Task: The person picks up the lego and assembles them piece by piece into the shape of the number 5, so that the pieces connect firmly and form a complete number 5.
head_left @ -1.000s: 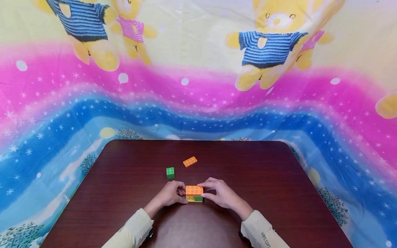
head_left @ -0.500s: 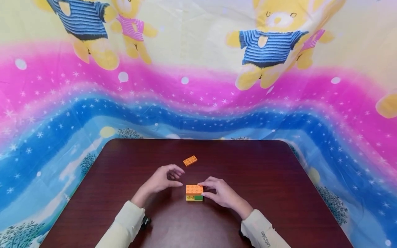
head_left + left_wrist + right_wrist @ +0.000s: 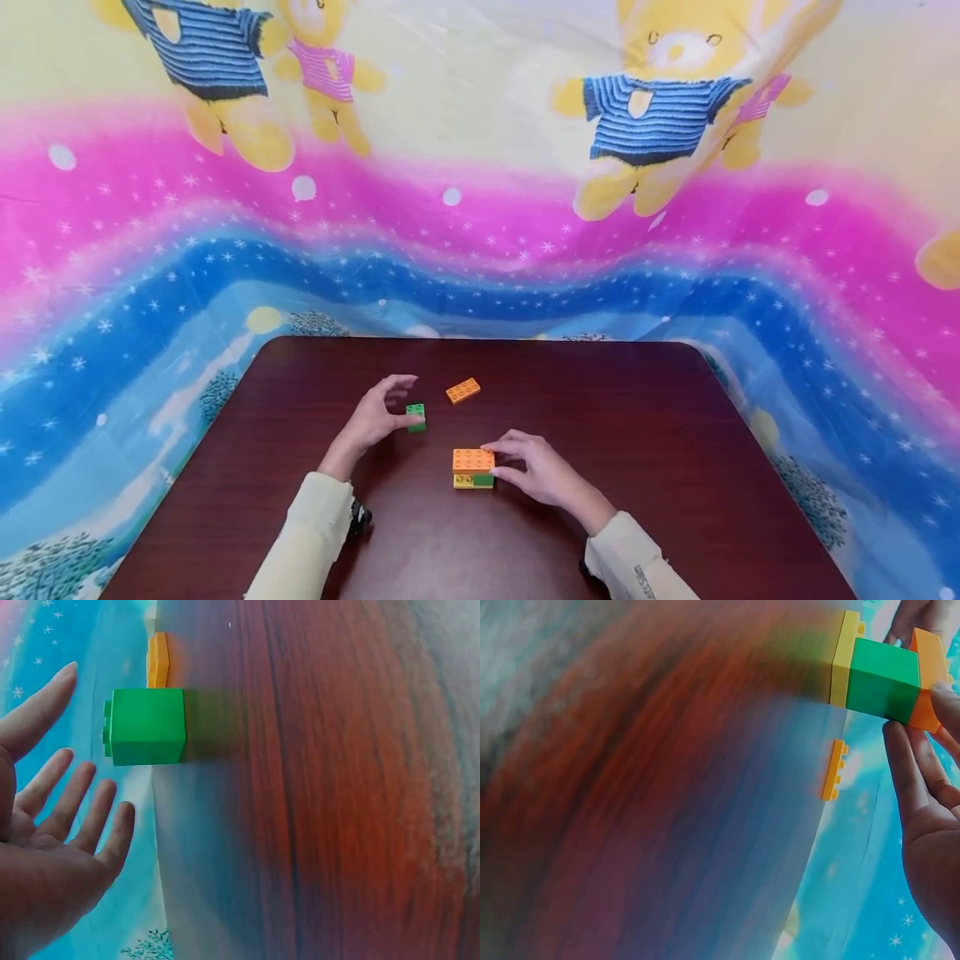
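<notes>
A small green toy building brick (image 3: 148,727) stands studs up on the table. My left hand (image 3: 371,419) is beside it with fingers spread; in the left wrist view the thumb and fingers stand apart from it. In front of me is a brick stack (image 3: 472,461): a yellow plate (image 3: 841,667) at the bottom, yellow and green bricks (image 3: 879,679) in the middle, and an orange brick (image 3: 927,675) on top. My right hand (image 3: 542,471) holds the stack by its right end, the thumb and fingers at the orange brick.
A thin orange plate brick (image 3: 463,391) lies behind the stack, right of the small green brick. The dark brown table (image 3: 637,433) reaches back to a patterned cloth (image 3: 487,275) hanging behind it.
My left hand has left the stack's left side and moved away to the left and back, reaching the small green brick. The right hand stays at the stack.
</notes>
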The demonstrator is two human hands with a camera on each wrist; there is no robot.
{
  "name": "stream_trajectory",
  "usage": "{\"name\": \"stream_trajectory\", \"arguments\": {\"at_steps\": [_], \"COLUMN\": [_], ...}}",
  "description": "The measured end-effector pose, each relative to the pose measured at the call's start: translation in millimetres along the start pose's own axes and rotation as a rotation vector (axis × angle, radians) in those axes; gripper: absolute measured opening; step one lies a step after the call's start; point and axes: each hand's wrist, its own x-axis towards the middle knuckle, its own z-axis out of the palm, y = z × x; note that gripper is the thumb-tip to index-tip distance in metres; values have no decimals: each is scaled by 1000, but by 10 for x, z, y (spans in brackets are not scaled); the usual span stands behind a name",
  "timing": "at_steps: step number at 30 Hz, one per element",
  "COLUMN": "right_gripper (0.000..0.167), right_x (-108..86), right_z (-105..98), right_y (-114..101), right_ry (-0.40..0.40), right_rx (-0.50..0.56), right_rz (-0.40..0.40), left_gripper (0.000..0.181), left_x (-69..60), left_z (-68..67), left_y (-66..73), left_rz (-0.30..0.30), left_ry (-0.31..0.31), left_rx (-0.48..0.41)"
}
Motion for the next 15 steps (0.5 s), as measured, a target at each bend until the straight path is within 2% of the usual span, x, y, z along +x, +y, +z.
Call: {"name": "stream_trajectory", "arguments": {"at_steps": [6, 11, 15], "right_gripper": [44, 43, 43], "right_x": [-26, 2, 12], "right_z": [5, -7, -21], "right_y": [17, 17, 10], "right_ry": [-5, 8, -8], "right_rx": [4, -9, 0], "right_rz": [-16, -31, -19], "left_gripper": [74, 58, 42], "left_x": [55, 81, 97], "left_z": [66, 104, 127], "left_y": [-107, -158, -169], "left_rz": [-54, -68, -92], "left_ry": [-84, -86, -59], "left_rx": [-21, -3, 23]}}
